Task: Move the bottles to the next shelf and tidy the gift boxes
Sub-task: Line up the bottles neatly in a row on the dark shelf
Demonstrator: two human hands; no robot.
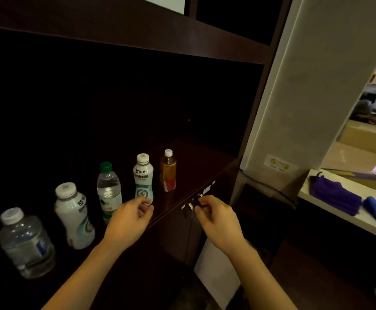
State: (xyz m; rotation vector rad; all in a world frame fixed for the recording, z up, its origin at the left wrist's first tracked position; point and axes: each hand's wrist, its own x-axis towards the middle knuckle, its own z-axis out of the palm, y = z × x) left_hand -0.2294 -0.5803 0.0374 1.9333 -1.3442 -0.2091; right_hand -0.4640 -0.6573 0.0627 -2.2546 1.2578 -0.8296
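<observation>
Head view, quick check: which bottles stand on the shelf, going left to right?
Clear water bottle with white cap → white drink bottle → green-capped water bottle → white drink bottle with teal label → amber drink bottle with white cap.

Single head-worn view, close to the shelf [196,166].
It looks forward and down, facing the shelf's front edge toward its right end.

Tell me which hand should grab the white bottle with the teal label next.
Left. The left hand hovers, fingers curled, right at the base of the white bottle with the teal label. The right hand sits further right, by the cabinet door handle, away from the bottles.
</observation>
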